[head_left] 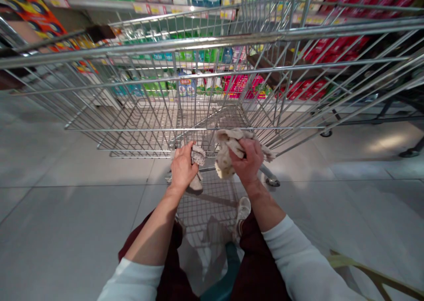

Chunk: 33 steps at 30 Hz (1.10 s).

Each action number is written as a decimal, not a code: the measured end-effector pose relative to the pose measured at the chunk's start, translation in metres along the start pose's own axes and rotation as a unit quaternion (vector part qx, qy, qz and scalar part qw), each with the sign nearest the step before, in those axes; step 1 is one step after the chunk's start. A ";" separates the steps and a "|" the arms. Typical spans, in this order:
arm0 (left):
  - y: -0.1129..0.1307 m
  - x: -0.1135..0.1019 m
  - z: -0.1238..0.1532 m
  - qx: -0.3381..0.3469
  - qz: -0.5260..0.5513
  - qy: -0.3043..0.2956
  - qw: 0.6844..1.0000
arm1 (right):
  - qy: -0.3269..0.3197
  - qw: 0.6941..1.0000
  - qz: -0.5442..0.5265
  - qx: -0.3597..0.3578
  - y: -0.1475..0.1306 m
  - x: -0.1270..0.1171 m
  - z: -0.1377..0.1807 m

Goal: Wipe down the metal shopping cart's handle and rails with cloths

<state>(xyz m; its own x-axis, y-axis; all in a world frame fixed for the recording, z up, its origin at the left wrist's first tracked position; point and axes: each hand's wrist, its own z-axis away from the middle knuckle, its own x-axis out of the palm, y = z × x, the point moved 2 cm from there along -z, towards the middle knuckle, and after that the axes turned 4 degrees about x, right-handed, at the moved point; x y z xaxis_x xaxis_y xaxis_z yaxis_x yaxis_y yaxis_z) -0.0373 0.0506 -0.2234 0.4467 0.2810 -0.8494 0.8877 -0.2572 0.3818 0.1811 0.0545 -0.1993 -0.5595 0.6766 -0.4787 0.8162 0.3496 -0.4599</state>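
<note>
My left hand point(182, 165) is wrapped round a crumpled pale cloth point(198, 154), close to the lower side rail of a metal shopping cart point(149, 129). A rounded greyish-beige piece point(195, 185) hangs below that hand; I cannot tell if it belongs to the same cloth. To the right, my right hand point(249, 159) grips a larger bunched beige rag point(227, 156) with a yellowish lower edge. That rag lies against the cart's lower wires. Some of the fingers on both hands are hidden by the cloth and by the hands themselves.
Behind the cart stand store shelves point(115, 3) filled with bottles and packs. Red packs point(357, 1) fill the right side. A caster wheel point(272, 182) rests on the tiled floor point(79, 221). Another dark wheeled frame point(364, 121) is at the right. A yellowish strap point(364, 268) shows at lower right.
</note>
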 end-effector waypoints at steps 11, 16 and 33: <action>-0.001 0.000 0.000 -0.001 0.005 0.007 1.000 | -0.019 0.997 0.077 0.019 0.027 0.008 0.003; -0.002 0.002 0.000 0.004 -0.001 0.012 1.000 | -0.216 0.967 0.124 0.049 0.014 0.015 0.015; -0.003 0.000 0.001 -0.002 -0.008 0.004 1.000 | 0.065 0.992 0.083 -0.062 0.030 -0.011 -0.004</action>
<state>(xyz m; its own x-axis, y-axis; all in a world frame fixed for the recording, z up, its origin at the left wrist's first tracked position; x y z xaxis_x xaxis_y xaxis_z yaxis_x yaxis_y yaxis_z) -0.0397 0.0508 -0.2248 0.4338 0.2926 -0.8522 0.8950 -0.2491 0.3701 0.2124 0.0604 -0.2052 -0.3988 0.8065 -0.4365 0.9118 0.2980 -0.2826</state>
